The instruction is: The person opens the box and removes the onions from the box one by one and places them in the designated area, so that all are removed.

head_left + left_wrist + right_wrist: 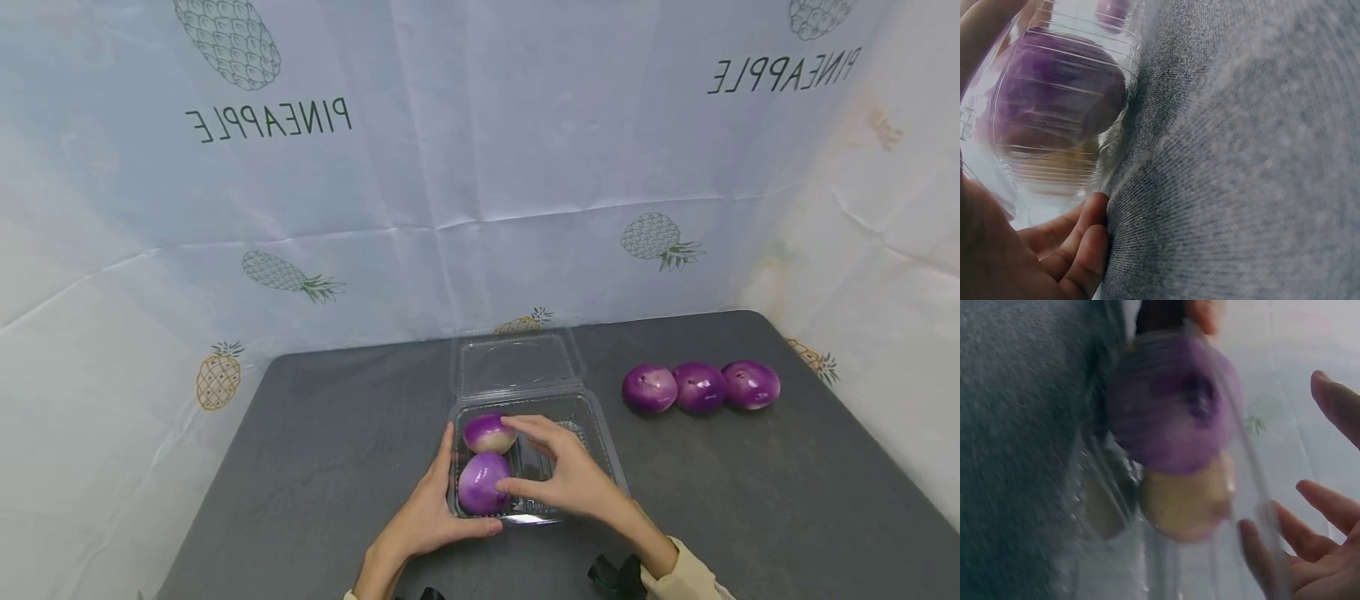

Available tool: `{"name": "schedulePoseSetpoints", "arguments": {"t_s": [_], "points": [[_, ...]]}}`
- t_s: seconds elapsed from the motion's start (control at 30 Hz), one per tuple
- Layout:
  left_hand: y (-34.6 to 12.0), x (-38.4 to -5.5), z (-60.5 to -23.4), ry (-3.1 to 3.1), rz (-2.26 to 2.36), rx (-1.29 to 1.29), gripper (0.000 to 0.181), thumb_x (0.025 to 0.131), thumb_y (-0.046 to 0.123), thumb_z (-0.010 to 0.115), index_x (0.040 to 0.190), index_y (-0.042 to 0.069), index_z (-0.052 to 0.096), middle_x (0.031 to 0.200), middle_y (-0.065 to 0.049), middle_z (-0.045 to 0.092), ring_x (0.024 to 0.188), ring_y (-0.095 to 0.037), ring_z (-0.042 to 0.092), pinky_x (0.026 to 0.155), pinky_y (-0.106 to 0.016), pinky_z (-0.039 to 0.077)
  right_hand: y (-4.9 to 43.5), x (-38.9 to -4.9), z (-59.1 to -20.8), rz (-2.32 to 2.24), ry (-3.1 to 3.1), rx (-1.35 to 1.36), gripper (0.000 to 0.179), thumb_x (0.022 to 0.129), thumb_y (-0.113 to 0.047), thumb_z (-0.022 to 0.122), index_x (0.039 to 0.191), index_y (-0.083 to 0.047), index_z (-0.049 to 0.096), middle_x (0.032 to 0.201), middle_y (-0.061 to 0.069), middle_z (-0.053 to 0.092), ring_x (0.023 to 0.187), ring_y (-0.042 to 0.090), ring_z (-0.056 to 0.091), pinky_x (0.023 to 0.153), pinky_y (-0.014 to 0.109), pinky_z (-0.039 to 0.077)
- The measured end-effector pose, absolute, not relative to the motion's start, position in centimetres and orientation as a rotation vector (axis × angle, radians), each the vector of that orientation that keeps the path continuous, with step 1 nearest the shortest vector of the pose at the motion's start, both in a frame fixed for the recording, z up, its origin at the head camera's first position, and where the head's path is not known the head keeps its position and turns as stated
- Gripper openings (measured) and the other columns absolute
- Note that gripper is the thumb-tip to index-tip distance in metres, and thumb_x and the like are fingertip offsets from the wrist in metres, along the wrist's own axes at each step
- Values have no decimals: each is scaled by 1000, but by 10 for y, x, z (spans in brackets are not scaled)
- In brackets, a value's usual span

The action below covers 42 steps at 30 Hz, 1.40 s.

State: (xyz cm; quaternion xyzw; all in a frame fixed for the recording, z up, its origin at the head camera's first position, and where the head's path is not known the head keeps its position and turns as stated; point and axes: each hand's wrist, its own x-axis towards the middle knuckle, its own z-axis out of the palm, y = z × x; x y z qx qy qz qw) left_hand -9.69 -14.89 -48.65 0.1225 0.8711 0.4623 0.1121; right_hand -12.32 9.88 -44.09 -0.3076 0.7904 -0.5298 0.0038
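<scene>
A clear plastic clamshell container (600,454) stands on the table with its lid folded back. Two glossy, round, purple-and-cream vegetables lie along its left side, the rear one (487,433) behind the front one (483,483). My left hand (431,512) braces the container's front left corner, fingers along the side and thumb at the front edge. In the left wrist view, the fingertips (1092,247) touch the table beside the container wall. Over the container, my right hand (566,475) has thumb and fingers spread; the right wrist view shows its fingers (1316,537) apart from the vegetables.
Three more purple round vegetables (700,387) sit in a row at the right rear of the grey table (337,433). The raised lid (517,362) lies back toward the pineapple-print curtain (525,150) behind the table. Dark wrist straps (618,577) show near the front.
</scene>
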Motion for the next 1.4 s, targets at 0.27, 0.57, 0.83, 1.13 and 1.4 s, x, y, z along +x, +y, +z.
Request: {"name": "schedulePoseSetpoints", "arguments": {"t_s": [0.27,0.57,0.83,1.13,1.4], "points": [[-150,-98,-488,2520,1386,361,142,71,52,91,164,27,-14,155,-15,43,143,-34,45,112,-64,39,82,-119,-449,-1484,2687,-1071,74,78,-35,90,140,-5,62,134,4,64,123,21,63,101,43,55],[-150,-97,-488,2529,1379,380,142,72,50,91,164,26,-15,154,-16,44,139,-36,49,110,-64,42,73,-116,-452,-1478,2691,-1078,65,80,-33,89,136,-8,65,132,4,64,121,23,62,96,39,57],[-150,-97,-487,2539,1372,367,142,72,50,91,164,26,-14,153,-14,45,141,-34,47,112,-65,39,70,-114,-457,-1439,2692,-1014,61,81,-32,88,133,-9,68,130,4,64,116,21,64,92,36,59],[-149,-98,-487,2535,1374,367,142,71,51,91,164,27,-14,154,-12,46,141,-30,47,112,-61,40,67,-111,-462,-1332,2779,-1025,60,81,-34,88,135,-15,68,125,-1,64,111,14,62,91,35,57],[-149,-97,-487,2532,1373,379,143,72,49,91,164,26,-15,152,-10,48,138,-27,51,110,-57,43,66,-110,-462,-1348,2797,-990,63,75,-33,92,131,-16,70,126,-1,65,110,14,65,91,37,58]]}}
